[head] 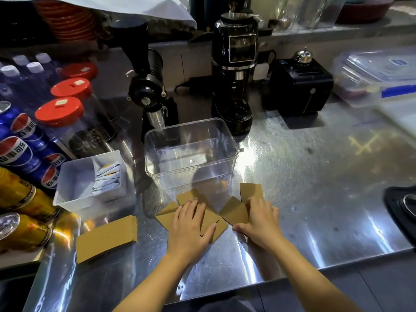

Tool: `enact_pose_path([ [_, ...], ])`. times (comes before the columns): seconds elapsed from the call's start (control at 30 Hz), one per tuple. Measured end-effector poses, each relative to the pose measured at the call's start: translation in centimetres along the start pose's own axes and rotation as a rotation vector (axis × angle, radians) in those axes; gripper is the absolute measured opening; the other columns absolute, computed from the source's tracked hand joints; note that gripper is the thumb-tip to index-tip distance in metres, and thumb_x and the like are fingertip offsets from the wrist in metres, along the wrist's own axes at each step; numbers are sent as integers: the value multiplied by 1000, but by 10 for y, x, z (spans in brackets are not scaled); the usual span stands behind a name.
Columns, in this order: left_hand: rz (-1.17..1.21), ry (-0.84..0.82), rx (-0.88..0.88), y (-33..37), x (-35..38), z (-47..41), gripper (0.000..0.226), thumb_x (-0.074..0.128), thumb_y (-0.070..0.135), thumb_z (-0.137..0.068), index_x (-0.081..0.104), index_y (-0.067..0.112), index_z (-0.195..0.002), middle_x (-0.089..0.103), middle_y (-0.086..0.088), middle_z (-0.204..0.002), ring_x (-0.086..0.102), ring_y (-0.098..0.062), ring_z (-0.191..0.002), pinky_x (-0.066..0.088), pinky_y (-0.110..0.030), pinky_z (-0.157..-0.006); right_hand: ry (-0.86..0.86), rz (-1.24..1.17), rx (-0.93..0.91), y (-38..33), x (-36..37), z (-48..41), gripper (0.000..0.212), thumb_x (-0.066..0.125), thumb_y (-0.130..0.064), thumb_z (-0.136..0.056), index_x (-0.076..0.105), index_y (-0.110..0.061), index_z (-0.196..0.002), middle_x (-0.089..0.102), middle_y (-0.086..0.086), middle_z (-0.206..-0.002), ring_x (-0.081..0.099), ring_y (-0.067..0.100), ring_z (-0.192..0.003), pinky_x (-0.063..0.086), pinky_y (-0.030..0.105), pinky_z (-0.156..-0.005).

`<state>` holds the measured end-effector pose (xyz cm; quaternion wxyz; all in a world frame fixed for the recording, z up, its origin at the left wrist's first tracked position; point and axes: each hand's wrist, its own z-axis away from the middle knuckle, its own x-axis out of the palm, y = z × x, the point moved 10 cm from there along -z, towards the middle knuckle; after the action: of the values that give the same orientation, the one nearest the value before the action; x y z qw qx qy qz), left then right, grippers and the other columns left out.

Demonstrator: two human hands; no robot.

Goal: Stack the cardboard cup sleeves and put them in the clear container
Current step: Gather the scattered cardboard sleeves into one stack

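Note:
Several flat brown cardboard cup sleeves lie on the steel counter in front of the clear container [191, 152], which stands empty. My left hand [191, 226] rests flat, fingers spread, on overlapping sleeves [211, 218]. My right hand [258, 221] lies on another sleeve [235, 212], fingers apart, with one more sleeve [251, 191] just beyond its fingertips. A separate sleeve [107, 238] lies alone to the left. Neither hand has lifted a sleeve.
A white tray [74, 188] with paper sachets sits left of the container. Soda cans [20, 154] and red-lidded jars [59, 111] line the left side. Two black grinders [234, 70] and a black box [299, 86] stand behind. A lidded plastic box [378, 77] is at far right.

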<state>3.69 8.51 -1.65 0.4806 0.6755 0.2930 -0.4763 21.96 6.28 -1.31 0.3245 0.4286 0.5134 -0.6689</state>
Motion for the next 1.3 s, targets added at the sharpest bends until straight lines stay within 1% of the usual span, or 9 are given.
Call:
enact_pose_path([
  [0.13, 40, 28, -16, -2, -6, 0, 63, 41, 57, -85, 42, 20, -135, 41, -4, -146, 28, -20, -138, 10, -37, -117, -4, -139, -16, -5, -6, 3, 38, 69, -34, -73, 38, -21, -92, 55, 1, -85, 52, 26, -78, 37, 33, -62],
  [0.27, 175, 98, -24, 7, -22, -2, 51, 52, 51, -82, 58, 16, -118, 62, -2, -122, 51, -19, -118, 29, -34, -105, 28, -394, 14, -1, -19, 2, 21, 62, -19, -82, 43, -22, -88, 57, -1, -85, 52, 21, -78, 42, 34, -69],
  [0.47, 945, -77, -277, 24, -9, -4, 20, 71, 39, -75, 60, 24, -83, 67, 11, -79, 62, 1, -74, 47, -14, -64, 50, -965, 189, -3, -22, 12, 20, 65, -6, -80, 52, -21, -80, 53, 2, -74, 52, 18, -75, 43, 23, -66],
  [0.53, 1093, -98, -297, 32, -4, -5, 18, 74, 32, -74, 62, 22, -83, 70, 9, -76, 65, -2, -73, 48, -14, -63, 20, -1012, 194, -13, -17, 16, 14, 65, -5, -79, 54, -13, -85, 53, 4, -75, 52, 18, -75, 44, 25, -68],
  [0.63, 1262, -106, -345, 35, 1, -6, 24, 73, 20, -76, 65, 17, -99, 75, 0, -92, 69, -15, -87, 53, -21, -70, -12, -998, 173, -24, -15, 21, 11, 65, -13, -80, 58, -11, -87, 60, 2, -79, 56, 13, -75, 47, 23, -69],
  [0.77, 1354, -94, -411, 27, 2, -4, 16, 65, 10, -82, 65, 19, -94, 75, -1, -86, 69, -18, -82, 57, -32, -67, 88, -877, 221, -7, -20, 20, 8, 63, -18, -83, 60, -12, -86, 61, 3, -85, 58, 18, -82, 45, 21, -67],
  [0.93, 1550, -160, -533, 28, 9, -1, 23, 49, 1, -86, 57, 1, -108, 72, -19, -101, 70, -31, -92, 55, -49, -82, 240, -335, 379, 33, -28, 20, 47, 69, -38, -75, 51, -13, -112, 53, 6, -118, 43, 26, -115, 34, 42, -98],
  [1.07, 1659, -164, -704, 23, 19, 8, 34, 56, 7, -85, 53, -12, -113, 64, -29, -103, 63, -37, -88, 58, -42, -68, 134, -210, 514, 49, -11, 23, 73, 74, -49, -64, 43, -12, -119, 46, 12, -128, 37, 30, -120, 30, 44, -100],
  [1.3, 1691, -194, -813, 20, 28, 14, 46, 59, 20, -84, 54, -13, -115, 59, -25, -101, 57, -32, -80, 54, -37, -63, 122, -346, 527, 53, -9, 18, 58, 80, -33, -61, 41, -14, -101, 53, 11, -112, 50, 30, -105, 41, 41, -89],
])
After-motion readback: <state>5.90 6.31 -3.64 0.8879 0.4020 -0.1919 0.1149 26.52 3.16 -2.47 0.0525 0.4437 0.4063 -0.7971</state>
